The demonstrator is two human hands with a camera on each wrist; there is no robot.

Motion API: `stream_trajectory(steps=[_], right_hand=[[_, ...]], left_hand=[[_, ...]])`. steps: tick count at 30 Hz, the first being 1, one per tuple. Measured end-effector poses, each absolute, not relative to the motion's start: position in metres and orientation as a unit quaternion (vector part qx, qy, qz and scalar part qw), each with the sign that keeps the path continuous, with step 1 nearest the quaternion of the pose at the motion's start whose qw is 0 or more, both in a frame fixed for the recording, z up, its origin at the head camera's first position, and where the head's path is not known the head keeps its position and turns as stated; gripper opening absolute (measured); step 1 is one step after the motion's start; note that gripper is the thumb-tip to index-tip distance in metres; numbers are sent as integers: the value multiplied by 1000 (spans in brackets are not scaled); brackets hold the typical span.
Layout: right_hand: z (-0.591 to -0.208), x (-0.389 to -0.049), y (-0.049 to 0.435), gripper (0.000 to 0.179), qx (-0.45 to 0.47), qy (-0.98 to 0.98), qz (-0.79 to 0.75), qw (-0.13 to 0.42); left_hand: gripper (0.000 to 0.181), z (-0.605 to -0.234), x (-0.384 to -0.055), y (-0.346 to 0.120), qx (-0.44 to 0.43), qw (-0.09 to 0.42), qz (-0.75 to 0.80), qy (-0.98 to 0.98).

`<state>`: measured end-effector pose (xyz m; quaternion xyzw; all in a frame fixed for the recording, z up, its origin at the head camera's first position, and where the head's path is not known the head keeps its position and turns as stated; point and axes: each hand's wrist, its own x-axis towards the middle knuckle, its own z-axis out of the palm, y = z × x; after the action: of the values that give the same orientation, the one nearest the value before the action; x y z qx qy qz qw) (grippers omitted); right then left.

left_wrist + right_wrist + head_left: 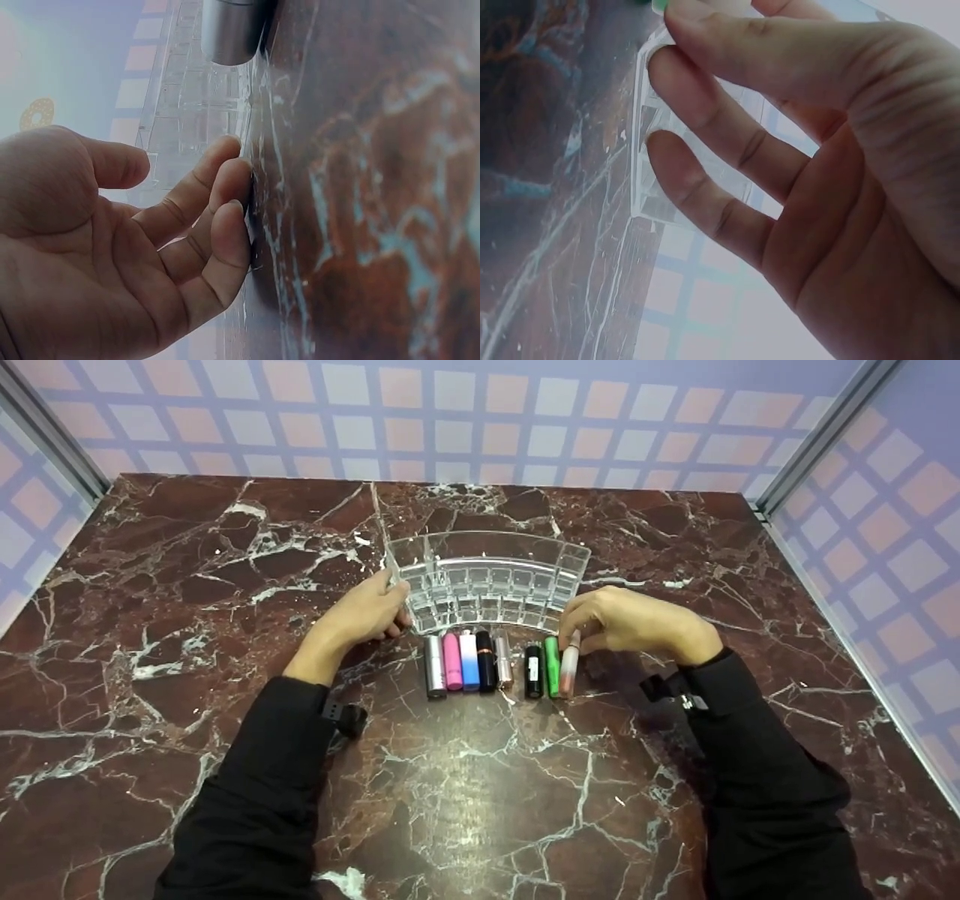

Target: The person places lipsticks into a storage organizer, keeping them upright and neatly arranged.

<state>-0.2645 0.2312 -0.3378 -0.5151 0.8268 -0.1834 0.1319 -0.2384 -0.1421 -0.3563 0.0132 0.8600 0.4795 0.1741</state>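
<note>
A clear fan-shaped organizer (487,562) with small compartments lies on the table. My left hand (367,607) is at its left edge; in the left wrist view the fingers (229,240) bend loosely beside it, apart from the thumb. My right hand (619,619) pinches the upper end of a whitish lip gloss tube (569,669) with an orange lower part, the rightmost in a row. Next to that stand out a green tube (553,667) and a black tube (533,671) with a white label. In the right wrist view the other fingers (679,169) spread before the organizer.
Left of a gap in the row lie a rose-silver tube (504,664), a gold-banded black lipstick (486,661), a white-and-blue tube (469,661), a pink tube (452,661) and a silver tube (436,669). Checked panels (454,435) border the marbled table (480,795).
</note>
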Motion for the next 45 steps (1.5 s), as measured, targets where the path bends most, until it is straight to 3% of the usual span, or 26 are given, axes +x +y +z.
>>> stream_trajectory(steps=[20,26,33,45], right_hand=[[-343,-268,232,22,-528,826,-171,98],[-342,-267,233,21,-522,827,-176,109],[-339,-268,233,24,-515,829,-186,112],[-331,-277,229,27,-474,835,-263,89]], left_hand=[[60,-358,-240,-142,18,168,477,863],[55,-358,-240,-143,20,165,480,862],[68,-352,-237,-141,9,167,464,870],[79,-332,-230,-129,6,108,401,910]])
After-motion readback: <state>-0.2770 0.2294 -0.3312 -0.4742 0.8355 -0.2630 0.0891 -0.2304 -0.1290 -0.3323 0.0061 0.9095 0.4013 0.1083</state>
